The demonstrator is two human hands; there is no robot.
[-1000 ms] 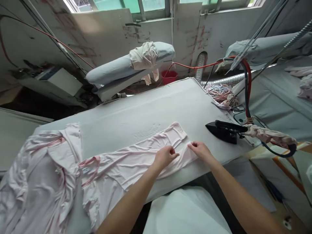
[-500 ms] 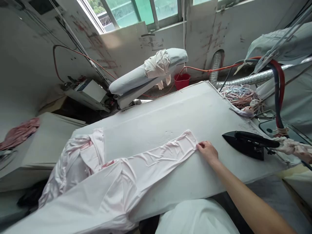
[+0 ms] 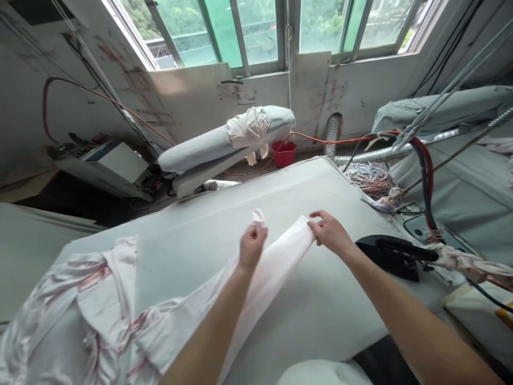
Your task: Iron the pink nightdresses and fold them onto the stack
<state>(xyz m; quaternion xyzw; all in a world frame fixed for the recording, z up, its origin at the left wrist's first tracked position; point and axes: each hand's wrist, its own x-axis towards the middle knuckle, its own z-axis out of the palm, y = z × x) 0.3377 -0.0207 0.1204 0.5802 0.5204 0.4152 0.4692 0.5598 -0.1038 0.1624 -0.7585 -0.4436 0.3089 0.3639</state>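
Observation:
A pale pink garment (image 3: 276,267) stretches across the grey ironing table (image 3: 328,299) from the near left toward the middle. My left hand (image 3: 252,247) pinches one corner of its far end and holds it raised off the table. My right hand (image 3: 331,233) grips the other corner of the same end, a little to the right. The cloth between the two hands is pulled taut and lifted. A black iron (image 3: 395,256) rests on the table just right of my right hand.
A heap of pink garments (image 3: 76,315) lies at the near left of the table. A padded sleeve board (image 3: 224,144) with a rag stands behind the table. Loose cords (image 3: 368,179), hoses (image 3: 425,171) and a red bucket (image 3: 284,154) are at the back right.
My left hand has come back into view and taken a corner of the garment's end. Both hands have lifted that end off the table, where it lay flat before.

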